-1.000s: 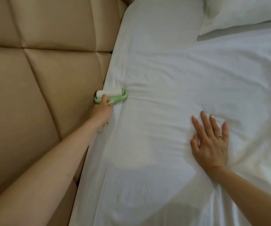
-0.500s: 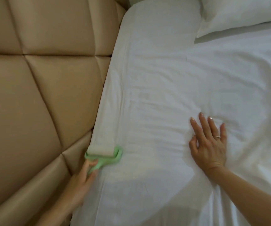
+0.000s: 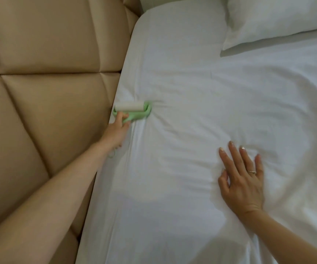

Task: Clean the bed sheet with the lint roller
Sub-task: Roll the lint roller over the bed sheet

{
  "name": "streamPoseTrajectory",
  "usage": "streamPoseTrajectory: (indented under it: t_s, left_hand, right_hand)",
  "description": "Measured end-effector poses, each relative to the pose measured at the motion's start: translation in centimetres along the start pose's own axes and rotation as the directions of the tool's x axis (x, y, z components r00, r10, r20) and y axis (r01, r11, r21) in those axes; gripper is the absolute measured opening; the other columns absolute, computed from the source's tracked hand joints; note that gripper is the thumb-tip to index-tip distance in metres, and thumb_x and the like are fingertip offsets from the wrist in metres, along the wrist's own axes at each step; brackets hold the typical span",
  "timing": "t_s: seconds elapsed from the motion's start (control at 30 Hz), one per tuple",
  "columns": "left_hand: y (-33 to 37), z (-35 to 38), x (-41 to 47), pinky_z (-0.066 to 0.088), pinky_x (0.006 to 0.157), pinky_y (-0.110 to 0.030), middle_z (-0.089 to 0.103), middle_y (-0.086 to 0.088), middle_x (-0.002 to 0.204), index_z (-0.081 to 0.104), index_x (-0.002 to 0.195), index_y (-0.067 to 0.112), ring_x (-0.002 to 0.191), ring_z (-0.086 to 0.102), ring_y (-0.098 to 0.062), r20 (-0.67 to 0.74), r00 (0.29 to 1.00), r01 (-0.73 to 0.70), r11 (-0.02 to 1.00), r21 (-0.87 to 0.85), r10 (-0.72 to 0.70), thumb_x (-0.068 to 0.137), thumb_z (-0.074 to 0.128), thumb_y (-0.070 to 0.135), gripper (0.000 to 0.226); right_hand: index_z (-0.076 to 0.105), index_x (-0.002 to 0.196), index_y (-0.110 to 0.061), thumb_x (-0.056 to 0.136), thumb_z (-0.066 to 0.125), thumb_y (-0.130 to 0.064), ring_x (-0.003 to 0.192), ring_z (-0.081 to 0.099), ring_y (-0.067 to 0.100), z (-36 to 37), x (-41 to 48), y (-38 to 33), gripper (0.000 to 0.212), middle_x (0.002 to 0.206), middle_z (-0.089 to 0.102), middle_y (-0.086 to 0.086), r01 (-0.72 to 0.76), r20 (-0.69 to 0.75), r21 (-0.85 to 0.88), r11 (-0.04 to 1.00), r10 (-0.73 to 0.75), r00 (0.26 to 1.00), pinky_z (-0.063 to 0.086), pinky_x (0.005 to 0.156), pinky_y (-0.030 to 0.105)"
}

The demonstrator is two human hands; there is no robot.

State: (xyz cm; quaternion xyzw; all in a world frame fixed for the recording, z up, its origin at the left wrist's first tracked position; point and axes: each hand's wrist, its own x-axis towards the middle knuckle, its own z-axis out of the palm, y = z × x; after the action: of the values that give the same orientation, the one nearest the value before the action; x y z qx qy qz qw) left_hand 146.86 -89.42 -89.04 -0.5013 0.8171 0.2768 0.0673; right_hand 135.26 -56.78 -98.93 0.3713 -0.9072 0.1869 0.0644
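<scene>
A white bed sheet covers the mattress across the middle and right of the head view. The lint roller has a white roll in a light green frame and lies on the sheet's left edge, beside the padded wall. My left hand grips its green handle from below, arm stretched out. The sheet bunches into small creases to the right of the roller. My right hand rests flat on the sheet at the right, fingers spread, a ring on one finger, holding nothing.
A tan padded wall panel runs along the bed's left side, touching the mattress edge. A white pillow lies at the top right corner of the bed.
The roller was pulled down the sheet's left edge toward me, then pushed back up to about where it was a second ago. My right hand stayed pressed in place.
</scene>
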Motion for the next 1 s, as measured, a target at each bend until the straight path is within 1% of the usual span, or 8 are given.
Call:
streamPoseTrajectory:
  t_s: [0.23,0.47,0.57,0.63,0.73,0.83,0.9,1.0]
  left_hand:
    - [4.5,-1.9,6.1,0.035,0.047,-0.027,0.046,-0.009,0.076,0.033,0.132,0.019,0.053,0.043,-0.023,0.000,1.000,0.011,1.000,0.029,-0.011,0.103,0.030,0.031,0.031]
    - [-0.9,0.5,-5.3,0.038,0.044,-0.025,0.048,-0.003,0.079,0.031,0.137,0.021,0.055,0.049,-0.026,0.053,0.998,0.021,1.000,0.000,-0.021,0.104,0.031,0.030,0.035]
    - [-3.0,-0.4,-11.2,0.040,0.043,-0.026,0.053,-0.006,0.075,0.037,0.133,0.024,0.057,0.055,-0.030,0.102,0.992,0.066,0.997,0.027,-0.068,0.103,0.037,0.029,0.031]
    - [-3.1,-1.6,-13.7,0.042,0.045,-0.028,0.057,-0.008,0.075,0.045,0.126,0.024,0.059,0.056,-0.031,0.030,0.998,0.060,0.997,-0.038,-0.058,0.101,0.044,0.028,0.026]
    - [-1.1,-1.9,-15.0,0.039,0.043,-0.028,0.056,-0.002,0.075,0.046,0.120,0.031,0.055,0.051,-0.024,-0.117,0.993,-0.043,0.979,-0.200,0.019,0.101,0.044,0.026,0.020]
    - [1.5,-0.1,-14.2,0.036,0.043,-0.027,0.049,-0.008,0.066,0.042,0.117,0.040,0.049,0.043,-0.019,-0.130,0.990,-0.087,0.960,-0.267,0.054,0.100,0.041,0.022,0.025]
    - [2.7,1.3,-13.1,0.037,0.046,-0.031,0.048,-0.009,0.063,0.042,0.116,0.043,0.049,0.043,-0.019,-0.104,0.992,-0.098,0.960,-0.261,0.073,0.100,0.040,0.022,0.027]
    - [2.9,3.4,-12.1,0.038,0.046,-0.034,0.047,-0.006,0.058,0.041,0.120,0.044,0.045,0.043,-0.013,-0.075,0.990,-0.130,0.965,-0.227,0.115,0.101,0.039,0.029,0.024]
  right_hand:
    - [0.045,0.140,-0.021,0.085,0.034,-0.027,0.139,0.030,0.026,0.3,0.2,0.0,0.057,0.151,0.034,0.005,0.007,-0.013,0.006,1.000,-0.006,1.000,0.017,0.114,0.055]
    - [0.044,0.141,-0.024,0.085,0.035,-0.027,0.139,0.032,0.026,-0.6,0.3,-0.4,0.056,0.151,0.034,0.003,-0.011,0.072,0.002,1.000,0.011,0.997,0.017,0.114,0.054]
    - [0.044,0.140,-0.021,0.086,0.035,-0.026,0.139,0.032,0.024,-1.8,0.5,-1.3,0.056,0.152,0.032,0.003,-0.097,0.119,-0.006,0.995,0.097,0.988,0.017,0.114,0.053]
    - [0.040,0.142,-0.017,0.085,0.035,-0.027,0.141,0.027,0.026,-2.1,1.9,-2.5,0.058,0.154,0.027,0.008,-0.134,0.133,-0.008,0.991,0.134,0.982,0.012,0.115,0.052]
    - [0.037,0.143,-0.018,0.090,0.034,-0.035,0.143,0.022,0.028,-1.0,6.2,-5.2,0.056,0.156,0.021,0.010,0.066,0.177,0.033,0.997,-0.071,0.982,0.007,0.114,0.055]
    - [0.035,0.145,-0.025,0.095,0.028,-0.045,0.143,0.023,0.026,1.3,10.0,-6.0,0.054,0.156,0.022,0.003,0.324,0.299,0.040,0.945,-0.320,0.899,0.006,0.113,0.056]
    - [0.036,0.144,-0.030,0.095,0.027,-0.050,0.140,0.029,0.026,2.3,11.8,-3.6,0.054,0.154,0.028,0.001,0.346,0.314,0.003,0.938,-0.329,0.891,0.009,0.113,0.054]
    - [0.029,0.146,-0.033,0.094,0.024,-0.052,0.140,0.029,0.027,1.5,13.8,2.6,0.056,0.155,0.025,0.001,0.223,0.261,-0.097,0.970,-0.192,0.946,0.006,0.114,0.049]
